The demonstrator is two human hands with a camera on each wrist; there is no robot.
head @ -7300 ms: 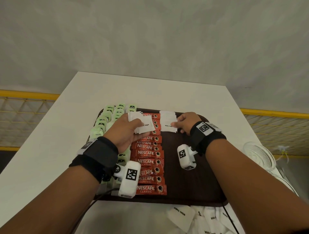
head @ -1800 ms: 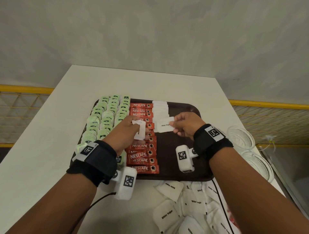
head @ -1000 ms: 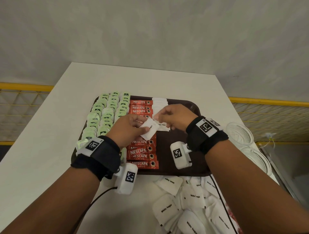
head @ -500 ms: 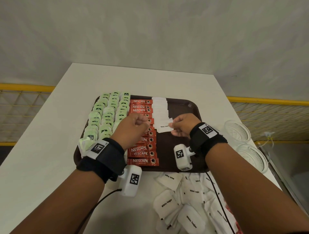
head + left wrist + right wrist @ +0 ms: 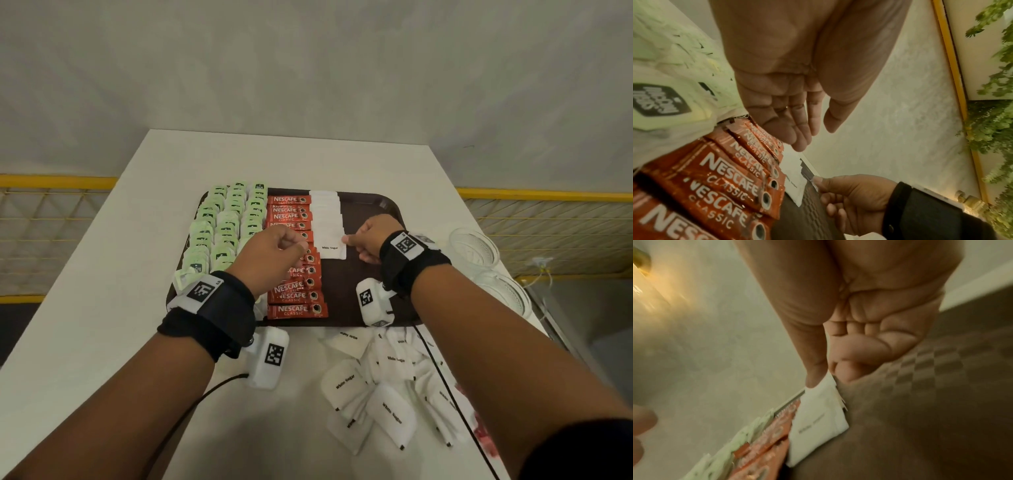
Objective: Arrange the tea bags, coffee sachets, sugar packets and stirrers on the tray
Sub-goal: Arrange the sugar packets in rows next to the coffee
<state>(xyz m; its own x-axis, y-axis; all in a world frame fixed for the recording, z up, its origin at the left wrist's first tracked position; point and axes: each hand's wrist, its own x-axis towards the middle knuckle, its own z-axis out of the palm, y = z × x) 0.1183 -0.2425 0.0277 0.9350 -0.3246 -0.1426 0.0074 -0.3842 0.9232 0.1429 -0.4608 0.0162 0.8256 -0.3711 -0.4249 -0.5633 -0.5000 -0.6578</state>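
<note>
A dark brown tray (image 5: pixel 376 207) holds columns of green tea bags (image 5: pixel 226 226), a column of red coffee sachets (image 5: pixel 291 216) and a column of white sugar packets (image 5: pixel 327 214). My right hand (image 5: pixel 347 240) pinches the right corner of one sugar packet (image 5: pixel 330 248) lying at the near end of the sugar column; the right wrist view shows thumb and finger on that sugar packet (image 5: pixel 818 415). My left hand (image 5: pixel 298 248) hovers over the coffee sachets with loosely curled fingers (image 5: pixel 797 133), holding nothing. No stirrers are visible.
A loose pile of white sugar packets (image 5: pixel 387 383) lies on the white table in front of the tray. Clear plastic bowls (image 5: pixel 476 246) stand at the table's right edge. The right half of the tray shows bare surface. A yellow-railed mesh fence runs behind.
My right hand took a packet from my left hand and has brought it down at the near end of the sugar column. My left hand, now empty, stays over the sachets.
</note>
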